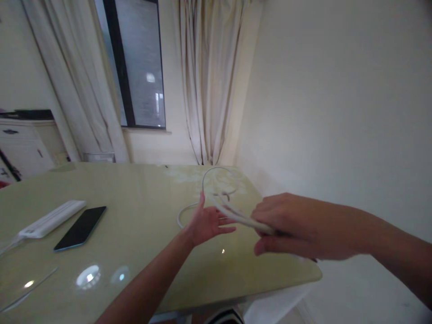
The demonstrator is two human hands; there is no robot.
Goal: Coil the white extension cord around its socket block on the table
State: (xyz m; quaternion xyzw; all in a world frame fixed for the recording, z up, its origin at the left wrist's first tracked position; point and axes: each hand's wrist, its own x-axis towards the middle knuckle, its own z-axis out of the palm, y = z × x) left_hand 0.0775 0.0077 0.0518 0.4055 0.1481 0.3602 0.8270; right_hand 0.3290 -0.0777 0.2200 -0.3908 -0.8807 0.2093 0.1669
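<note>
Strands of a white cable [249, 222] are gripped in my right hand [286, 227], whose fingers are wrapped round them above the right part of the table. From there the cable runs leftward and loops over the far side of the tabletop. My left hand [211, 222] is beside the cable, fingers spread and thumb up. One strand passes close to the left thumb; I cannot tell whether it touches. The cable's ends are hard to make out.
A glossy pale-green table [141, 198] fills the lower view. On its left lie a white power strip [56, 219], a black phone [81, 228] and a thin white cord [32, 288]. Beyond are curtains [212, 81], a window [141, 63] and a cabinet [27, 144]; a wall stands at right.
</note>
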